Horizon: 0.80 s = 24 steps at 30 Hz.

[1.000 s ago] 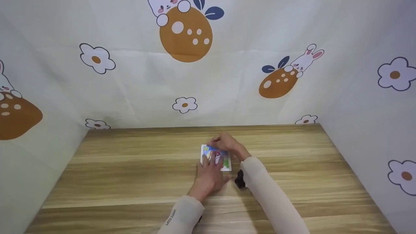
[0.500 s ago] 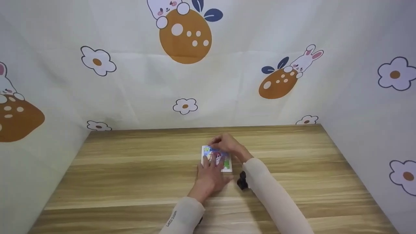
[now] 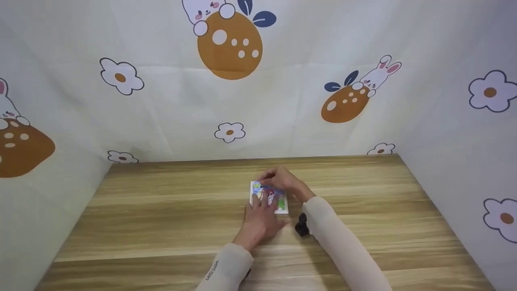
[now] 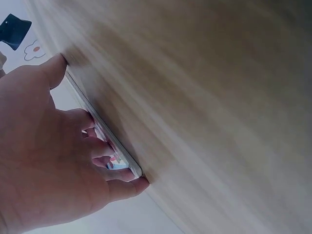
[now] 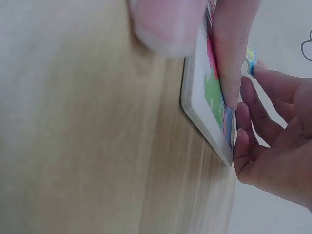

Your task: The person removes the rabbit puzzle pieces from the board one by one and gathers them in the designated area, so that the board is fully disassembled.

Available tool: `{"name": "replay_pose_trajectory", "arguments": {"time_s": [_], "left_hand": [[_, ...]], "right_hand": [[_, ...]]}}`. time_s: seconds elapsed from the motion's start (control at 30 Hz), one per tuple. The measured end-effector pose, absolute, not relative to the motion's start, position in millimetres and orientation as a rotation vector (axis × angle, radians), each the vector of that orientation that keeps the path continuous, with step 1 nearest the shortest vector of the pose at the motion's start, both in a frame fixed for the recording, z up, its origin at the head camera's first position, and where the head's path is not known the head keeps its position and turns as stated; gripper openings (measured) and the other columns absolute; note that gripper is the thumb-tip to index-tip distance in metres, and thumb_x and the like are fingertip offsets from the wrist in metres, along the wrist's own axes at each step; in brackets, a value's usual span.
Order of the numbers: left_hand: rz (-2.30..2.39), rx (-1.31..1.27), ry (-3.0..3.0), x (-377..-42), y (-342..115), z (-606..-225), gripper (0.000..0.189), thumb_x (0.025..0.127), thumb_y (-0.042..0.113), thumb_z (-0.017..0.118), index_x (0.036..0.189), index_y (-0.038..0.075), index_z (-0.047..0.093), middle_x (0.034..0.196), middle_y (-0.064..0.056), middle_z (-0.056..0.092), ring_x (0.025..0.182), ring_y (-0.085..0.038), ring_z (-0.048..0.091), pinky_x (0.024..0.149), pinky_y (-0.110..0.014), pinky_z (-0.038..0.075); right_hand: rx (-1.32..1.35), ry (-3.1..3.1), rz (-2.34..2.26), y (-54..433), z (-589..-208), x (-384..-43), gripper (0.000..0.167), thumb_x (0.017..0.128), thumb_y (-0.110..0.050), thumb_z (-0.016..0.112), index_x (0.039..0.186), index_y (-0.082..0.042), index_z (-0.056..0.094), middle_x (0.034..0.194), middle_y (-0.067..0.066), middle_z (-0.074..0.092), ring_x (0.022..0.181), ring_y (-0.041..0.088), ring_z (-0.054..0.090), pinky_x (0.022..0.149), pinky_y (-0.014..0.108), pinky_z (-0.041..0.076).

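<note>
A small picture puzzle (image 3: 281,205) with a white border and a colourful cartoon print lies flat on the wooden table. My left hand (image 3: 260,220) rests on it with fingers spread. In the left wrist view these fingers (image 4: 119,187) reach over its edge. At the puzzle's far edge, my right hand (image 3: 282,178) bends its fingers over the top left corner. There, in the right wrist view, a small blue puzzle piece (image 5: 251,56) with a yellow figure shows between its thumb and fingertips, standing up from the board. The left hand's fingers hide much of the print.
The wooden table (image 3: 161,210) extends around the puzzle on all sides. Behind it hangs a pale cloth (image 3: 169,105) printed with rabbits and flowers, with side walls left and right. A black wrist device (image 3: 301,225) sits under the right sleeve.
Both hands keep nearly the same place on the puzzle. The head view has shifted very slightly.
</note>
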<state>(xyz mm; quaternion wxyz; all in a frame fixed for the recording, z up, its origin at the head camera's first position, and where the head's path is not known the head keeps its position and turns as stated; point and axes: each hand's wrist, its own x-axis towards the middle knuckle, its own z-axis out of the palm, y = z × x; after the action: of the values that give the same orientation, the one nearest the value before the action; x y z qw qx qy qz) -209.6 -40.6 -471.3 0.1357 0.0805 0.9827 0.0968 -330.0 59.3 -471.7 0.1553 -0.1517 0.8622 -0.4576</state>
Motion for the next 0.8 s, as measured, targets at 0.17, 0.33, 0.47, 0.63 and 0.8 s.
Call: {"name": "replay_pose_trajectory", "arguments": {"time_s": [0.17,0.33,0.47,0.63,0.8], "left_hand": [[0.234,0.244,2.835,-210,-41,-468,0.080,0.095,0.063,0.051,0.158,0.019,0.031,0.168,-0.012,0.020,0.152,-0.045,0.022,0.117,-0.062,0.029],[0.212,0.250,2.838,-211,-40,-468,0.081,0.095,0.062,0.052,0.159,0.019,0.028,0.168,-0.011,0.020,0.152,-0.046,0.021,0.117,-0.063,0.030],[0.195,0.238,2.834,-211,-39,-469,0.081,0.096,0.061,0.052,0.160,0.018,0.026,0.169,-0.011,0.019,0.152,-0.046,0.019,0.118,-0.063,0.028],[0.214,0.235,2.848,-210,-39,-472,0.080,0.096,0.060,0.054,0.159,0.018,0.028,0.169,-0.011,0.018,0.152,-0.047,0.020,0.118,-0.064,0.028],[0.244,0.233,2.850,-209,-39,-472,0.080,0.096,0.059,0.055,0.159,0.017,0.029,0.168,-0.012,0.020,0.152,-0.048,0.019,0.119,-0.064,0.027]], "right_hand": [[-0.452,2.471,-1.300,61,-468,-329,0.015,0.095,-0.011,0.068,0.105,-0.010,0.079,0.108,0.007,0.076,0.095,0.014,0.067,0.087,0.029,0.055],[-0.452,2.487,-1.303,69,-461,-330,0.016,0.096,-0.010,0.065,0.106,-0.012,0.078,0.109,0.006,0.076,0.096,0.015,0.066,0.087,0.029,0.053],[-0.496,2.502,-1.264,81,-457,-331,0.017,0.098,-0.010,0.063,0.108,-0.011,0.077,0.111,0.006,0.075,0.101,0.017,0.066,0.090,0.031,0.053],[-0.518,2.522,-1.233,98,-456,-329,0.019,0.098,-0.010,0.062,0.110,-0.010,0.076,0.112,0.008,0.075,0.101,0.018,0.067,0.090,0.032,0.054],[-0.497,2.552,-1.238,113,-456,-329,0.018,0.098,-0.010,0.062,0.110,-0.008,0.076,0.111,0.009,0.075,0.099,0.019,0.067,0.087,0.031,0.055]]}}
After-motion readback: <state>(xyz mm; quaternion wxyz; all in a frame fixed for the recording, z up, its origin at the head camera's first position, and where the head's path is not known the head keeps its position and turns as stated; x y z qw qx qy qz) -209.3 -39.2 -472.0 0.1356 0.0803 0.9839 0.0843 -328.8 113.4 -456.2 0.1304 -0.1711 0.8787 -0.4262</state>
